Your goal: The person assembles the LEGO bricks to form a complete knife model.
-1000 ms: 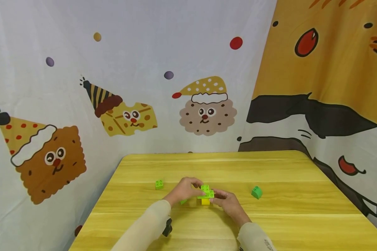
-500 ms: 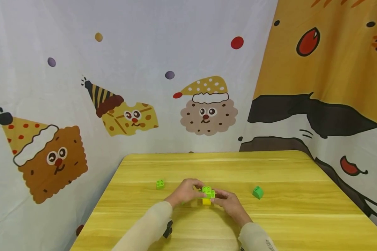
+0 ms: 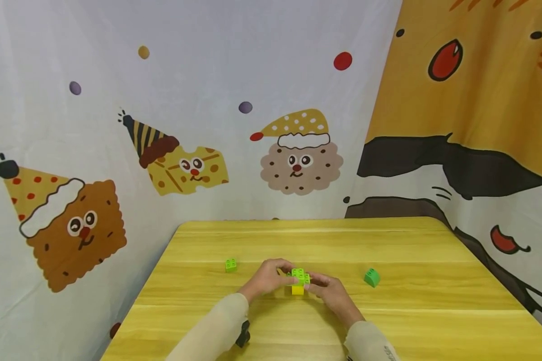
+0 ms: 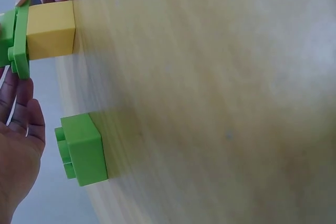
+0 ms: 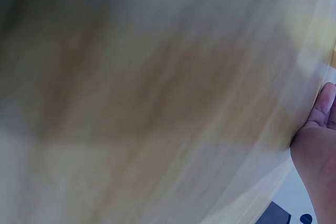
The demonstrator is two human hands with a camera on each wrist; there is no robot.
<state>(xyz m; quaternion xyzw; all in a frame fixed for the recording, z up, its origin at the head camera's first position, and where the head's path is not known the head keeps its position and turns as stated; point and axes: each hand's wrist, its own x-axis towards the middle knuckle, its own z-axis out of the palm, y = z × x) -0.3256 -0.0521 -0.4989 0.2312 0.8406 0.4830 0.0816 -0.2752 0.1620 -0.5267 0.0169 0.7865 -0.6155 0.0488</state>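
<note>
In the head view a small stack of toy building bricks stands between both hands. Its base is a yellow brick (image 4: pixel 51 30), with a flat green plate (image 4: pixel 21 40) across it. A light green brick (image 3: pixel 298 273) sits over the plate, its studs upward. My left hand (image 3: pixel 268 276) pinches this top brick from the left, thumb along its near side. From the right, my right hand (image 3: pixel 331 293) grips the stack at the plate with thumb and fingers. In the right wrist view only part of the right hand (image 5: pixel 317 135) shows, at the right edge.
On the wooden table (image 3: pixel 415 326) a light green brick (image 3: pixel 231 265) lies at the left and a darker green curved-top brick (image 3: pixel 372 277) at the right. The left wrist view shows a green brick (image 4: pixel 84 150) near the left hand. A patterned curtain (image 3: pixel 198 60) hangs behind.
The top green brick has shifted slightly nearer and to the right over the plate, with my left hand. A green brick beside the left wrist has gone out of sight behind it.
</note>
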